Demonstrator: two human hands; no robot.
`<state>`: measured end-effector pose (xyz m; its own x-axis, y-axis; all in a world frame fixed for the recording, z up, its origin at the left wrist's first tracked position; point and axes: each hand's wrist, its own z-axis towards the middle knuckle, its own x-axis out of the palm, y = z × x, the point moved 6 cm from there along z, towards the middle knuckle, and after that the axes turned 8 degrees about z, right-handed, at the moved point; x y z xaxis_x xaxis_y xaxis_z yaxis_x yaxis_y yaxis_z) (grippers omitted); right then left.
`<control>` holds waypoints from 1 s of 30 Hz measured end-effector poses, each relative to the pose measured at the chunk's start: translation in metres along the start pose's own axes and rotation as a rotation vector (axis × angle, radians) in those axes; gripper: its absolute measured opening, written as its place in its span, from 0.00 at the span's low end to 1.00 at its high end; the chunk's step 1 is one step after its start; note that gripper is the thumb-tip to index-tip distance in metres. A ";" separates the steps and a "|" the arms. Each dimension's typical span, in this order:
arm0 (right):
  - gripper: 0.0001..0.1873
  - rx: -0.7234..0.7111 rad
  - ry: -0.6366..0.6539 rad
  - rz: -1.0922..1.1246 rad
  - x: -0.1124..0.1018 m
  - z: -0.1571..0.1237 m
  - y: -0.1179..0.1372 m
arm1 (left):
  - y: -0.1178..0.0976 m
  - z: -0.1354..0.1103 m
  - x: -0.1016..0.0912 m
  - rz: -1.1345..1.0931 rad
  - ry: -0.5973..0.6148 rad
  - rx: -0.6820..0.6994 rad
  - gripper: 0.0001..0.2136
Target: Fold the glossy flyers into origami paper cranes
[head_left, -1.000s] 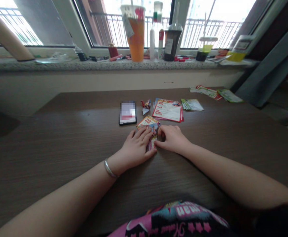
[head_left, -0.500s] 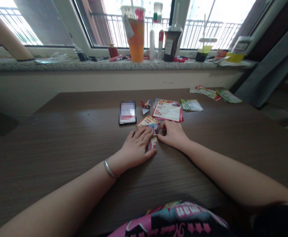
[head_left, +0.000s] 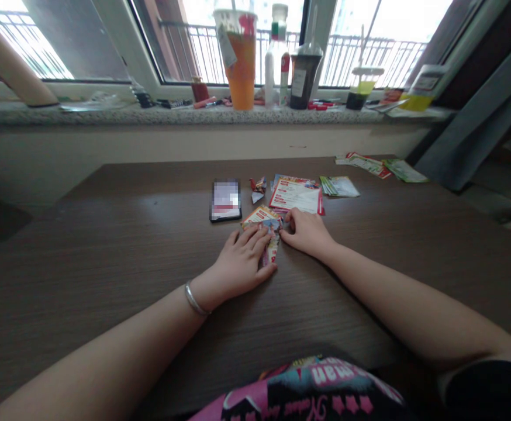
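Observation:
My left hand (head_left: 242,263), with a silver bangle at the wrist, lies flat with its fingers stretched over a folded, colourfully printed paper (head_left: 273,248). It presses the paper to the table and hides much of it. A yellow-and-white printed part of the paper sticks out beyond the fingers. At the paper's right edge is my right hand (head_left: 306,233), its fingers curled and thumb and forefinger pinched at the edge. Just beyond the hands are a stack of red-bordered printed sheets (head_left: 297,196) and a small folded paper piece (head_left: 258,188).
A phone (head_left: 225,200) with a blurred screen lies left of the papers. Green-and-white cards (head_left: 339,186) and more printed strips (head_left: 367,165) lie at the back right of the brown table (head_left: 128,251). Drink cups, including an orange one (head_left: 241,70), and bottles stand on the windowsill (head_left: 172,117).
My right hand has shifted slightly up along the paper's edge, and more of the paper's lower right part shows. My left hand stays in place.

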<state>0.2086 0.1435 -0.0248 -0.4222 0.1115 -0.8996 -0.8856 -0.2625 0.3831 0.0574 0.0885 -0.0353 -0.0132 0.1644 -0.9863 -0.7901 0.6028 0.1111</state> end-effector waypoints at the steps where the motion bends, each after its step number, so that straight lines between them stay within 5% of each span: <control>1: 0.14 0.002 0.001 0.006 0.000 0.000 0.000 | 0.000 0.000 0.000 0.001 -0.003 0.000 0.30; 30: 0.11 0.218 0.128 0.015 0.003 0.021 -0.003 | 0.006 -0.013 -0.007 -0.020 0.014 -0.018 0.30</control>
<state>0.2061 0.1650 -0.0244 -0.4197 -0.0163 -0.9075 -0.9063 -0.0483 0.4200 0.0449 0.0809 -0.0290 -0.0052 0.1416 -0.9899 -0.8014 0.5915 0.0888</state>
